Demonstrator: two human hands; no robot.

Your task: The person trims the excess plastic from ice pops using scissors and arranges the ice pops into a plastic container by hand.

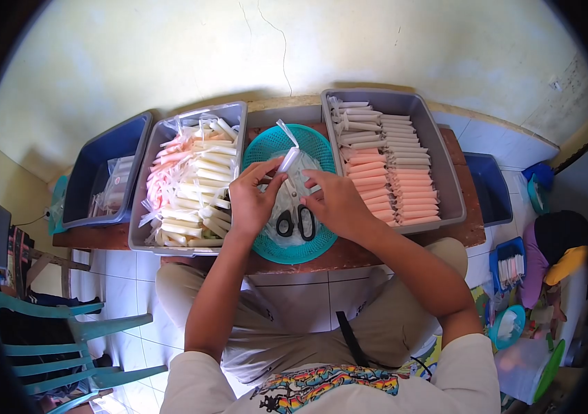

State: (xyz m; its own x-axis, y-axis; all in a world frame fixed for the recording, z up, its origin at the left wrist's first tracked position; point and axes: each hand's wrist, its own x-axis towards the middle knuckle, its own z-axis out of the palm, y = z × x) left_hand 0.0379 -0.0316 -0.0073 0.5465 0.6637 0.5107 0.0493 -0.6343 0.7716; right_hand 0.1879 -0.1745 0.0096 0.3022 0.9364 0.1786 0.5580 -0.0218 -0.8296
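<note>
Left hand: partly closed, thumb and fingers pinching the lower part of a pale filled packet.
Right hand: half curled, thumb and index finger close together just right of the packet; whether anything is gripped between them cannot be told.
Pale filled packet: held tilted above the turquoise basket, its clear loose end pointing up and away from the person.
Scissors: lying in the basket on clear plastic, black handles toward the person.
Left grey tray: beside the basket, filled with pink and cream packets.
Right grey tray: beside the basket, stacked with whitish and salmon packets in rows.
</note>
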